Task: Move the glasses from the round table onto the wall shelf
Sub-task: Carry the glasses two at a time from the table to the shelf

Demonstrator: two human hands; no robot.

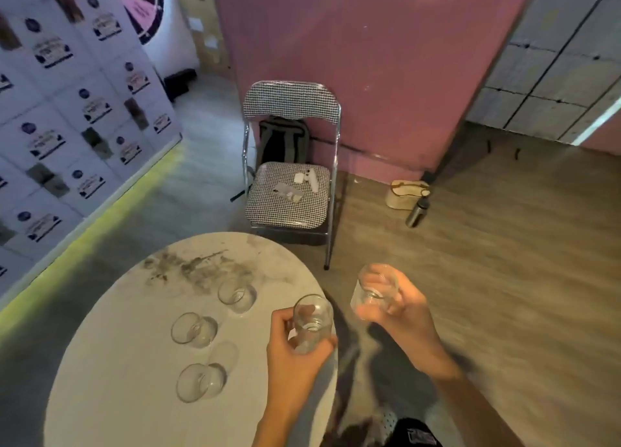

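**Surroundings.** Beyond the far edge of the round table (pixel 134 396): folding chair (pixel 292 100), houndstooth padding, chrome frame, set against the pink wall (pixel 369 60). On the chair seat: phone (pixel 289 193) and small white case (pixel 299 178), just beside each other. Behind the seat, at floor level: dark backpack (pixel 284 137) leaning on the wall. Further right on the wooden floor (pixel 504 278): cream bag (pixel 405 194) at the wall's corner, metal bottle (pixel 418 213) just beside it. To the left: printed banner (pixel 67 110) slanting along the table's side, well apart from both hands. Dark smudges across the far part of the tabletop.

**Obstructions.** Chair directly ahead of the table, close to its far edge. Bare floor to the right of the chair.

**Task items.** Five clear, short, stemless tumblers with thick bases. Three upright on the tabletop in a loose line, apart from one another: far glass (pixel 237 293), middle glass (pixel 193 329), near glass (pixel 200 381). At the table's right edge: left-hand glass (pixel 312 322), roughly upright, rim up; contact with the tabletop not determinable. Off the table, out over the floor: right-hand glass (pixel 374 288), mouth tilted towards the camera.

**Grip.** For the left hand (pixel 292 356): fingers and thumb curled round the lower body of its glass. For the right hand (pixel 400 309): wrapped round its glass from the right side, fingers visible through the glass wall.
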